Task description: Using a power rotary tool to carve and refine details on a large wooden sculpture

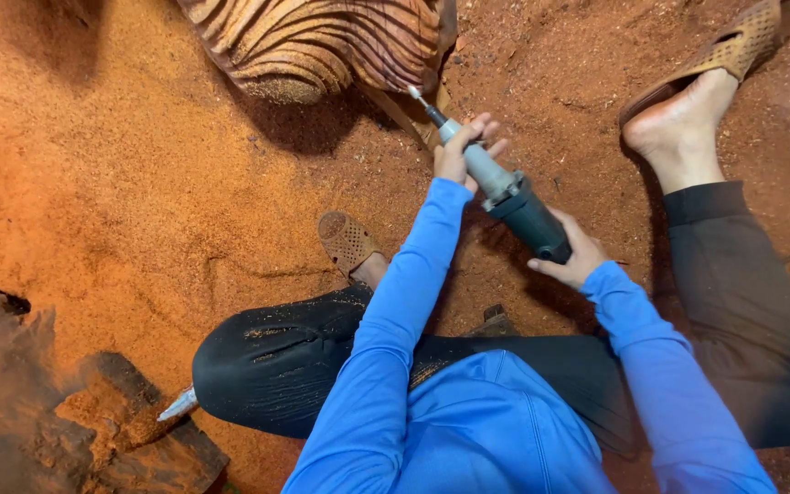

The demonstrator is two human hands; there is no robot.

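L hand (464, 152): wrapped round front neck of die grinder (505, 197).
R hand (571, 252): clamped on grinder's dark rear body.
Grinder: held over floor, bit tip just short of carved wood piece (322, 46).
Progress: wood already deeply grooved; sawdust (139, 183) thick on floor; how much carving left, can't tell.

Red-orange sawdust (139, 183) covers the floor all around. At eleven to twelve o'clock a grooved carved wood piece (322, 41) casts a shadow downward. At seven o'clock lies a rough dark timber block (93, 439), dusted orange.
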